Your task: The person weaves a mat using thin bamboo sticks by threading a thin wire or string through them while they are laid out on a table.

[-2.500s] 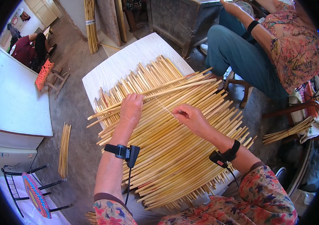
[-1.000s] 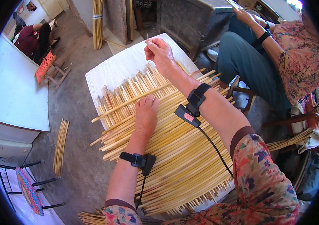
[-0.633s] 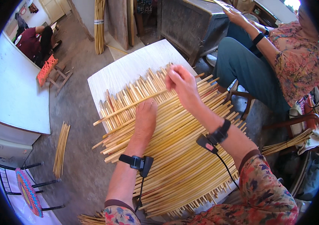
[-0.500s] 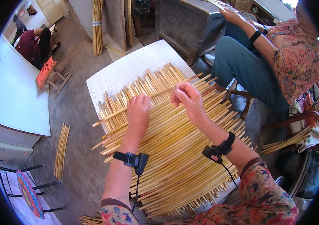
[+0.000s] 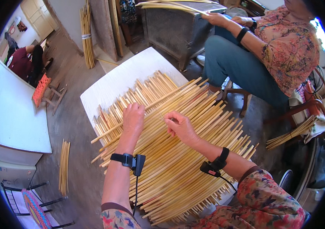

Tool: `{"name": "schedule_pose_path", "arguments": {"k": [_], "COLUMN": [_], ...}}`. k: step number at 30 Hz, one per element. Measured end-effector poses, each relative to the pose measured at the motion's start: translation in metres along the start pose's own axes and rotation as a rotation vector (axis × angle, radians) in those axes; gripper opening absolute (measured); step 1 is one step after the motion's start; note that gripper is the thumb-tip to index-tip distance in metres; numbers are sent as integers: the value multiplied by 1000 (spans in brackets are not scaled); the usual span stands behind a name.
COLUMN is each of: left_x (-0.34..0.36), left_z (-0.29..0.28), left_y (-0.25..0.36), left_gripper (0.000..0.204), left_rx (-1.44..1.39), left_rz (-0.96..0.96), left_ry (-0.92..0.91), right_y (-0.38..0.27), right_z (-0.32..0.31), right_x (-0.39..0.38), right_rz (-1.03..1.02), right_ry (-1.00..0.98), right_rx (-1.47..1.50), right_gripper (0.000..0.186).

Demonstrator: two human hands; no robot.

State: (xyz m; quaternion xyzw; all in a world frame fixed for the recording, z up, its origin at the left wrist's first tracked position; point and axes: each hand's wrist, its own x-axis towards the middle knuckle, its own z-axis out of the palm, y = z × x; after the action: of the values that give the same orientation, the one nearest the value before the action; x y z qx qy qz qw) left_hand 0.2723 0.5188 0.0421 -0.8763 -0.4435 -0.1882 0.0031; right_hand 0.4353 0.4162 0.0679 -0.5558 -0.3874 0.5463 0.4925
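A mat of pale yellow reed sticks (image 5: 170, 160) lies before me, its long sticks crossing over a layer of sticks that point away. My left hand (image 5: 133, 118) is closed over the farthest crosswise stick (image 5: 107, 134), pressing it near its middle; the fingertips are partly hidden. To its right, my right hand (image 5: 179, 128) is raised a little above the mat with thumb and forefinger pinched. From this pinch a very thin, faint thread seems to run toward the far stick. Both wrists wear black straps with small boxes and cables.
Under the mat is a white board (image 5: 139, 65). At the far right a seated co-worker (image 5: 246, 65) holds long sticks by a dark cabinet (image 5: 170, 32). Stick bundles stand against the wall (image 5: 87, 42) and lie on the floor (image 5: 64, 168). An orange-topped stool (image 5: 41, 89) stands far left.
My right hand has drawn back toward me and slightly left, away from the far stick. My left hand stays at that stick. The co-worker's sticks have come further into view.
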Motion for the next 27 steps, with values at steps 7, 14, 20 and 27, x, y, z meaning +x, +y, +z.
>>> {"name": "schedule_pose_path", "arguments": {"k": [7,14,20,27], "left_x": [-10,-13,-17,-16], "left_z": [-2,2,3,-2], "left_y": [-2,-9,-10,-6], "left_gripper": [11,12,18,11], "left_rx": [-97,-157,-301,-258], "left_rz": [-8,-5,0,9], "left_ry": [64,26,76,54], "right_y": [12,5,13,15], "right_z": [-3,5,-2,-3], "right_x": [7,1,6,9], "right_rz": [-274,-87,-80,-132], "right_ry": [47,-1,-8,-9], "right_rx": [-167,-85,-123,-130], "right_gripper": [11,12,13,13]}}
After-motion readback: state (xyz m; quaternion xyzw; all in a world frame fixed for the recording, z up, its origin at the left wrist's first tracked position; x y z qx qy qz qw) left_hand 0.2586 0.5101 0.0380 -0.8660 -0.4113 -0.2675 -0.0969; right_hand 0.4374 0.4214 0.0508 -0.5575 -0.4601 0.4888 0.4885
